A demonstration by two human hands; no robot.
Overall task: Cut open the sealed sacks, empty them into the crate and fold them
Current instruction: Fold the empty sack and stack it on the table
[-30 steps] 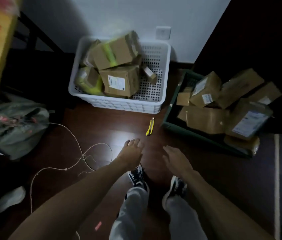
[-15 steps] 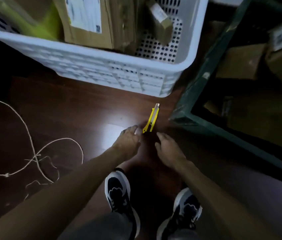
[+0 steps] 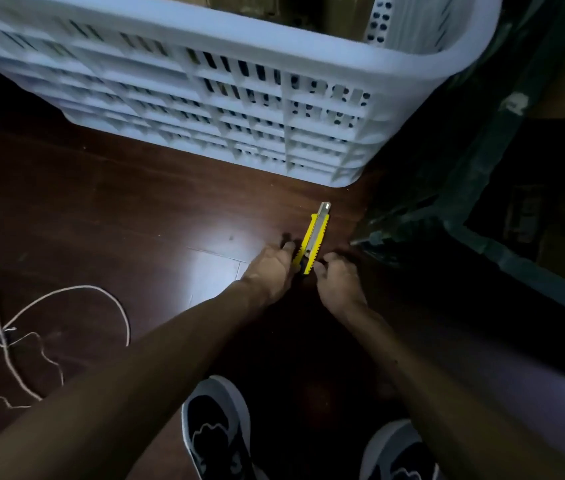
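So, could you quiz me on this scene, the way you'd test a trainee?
1. True or false: the yellow snap-blade utility knife lies inside the white perforated plastic crate.
2. Left hand and right hand: which is at the knife's near end? A) left only B) right only C) both
3. Fill in: a loose pale ____ lies on the dark wooden floor to the person's left.
Key: 1 false, it lies on the floor in front of the crate; 2 C; 3 string.

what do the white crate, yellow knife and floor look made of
The white crate looks like matte moulded plastic: slotted, ribbed walls. The utility knife seems yellow plastic with a grey metal blade tip. The floor is glossy dark wood or laminate; plank seams, reflected light.
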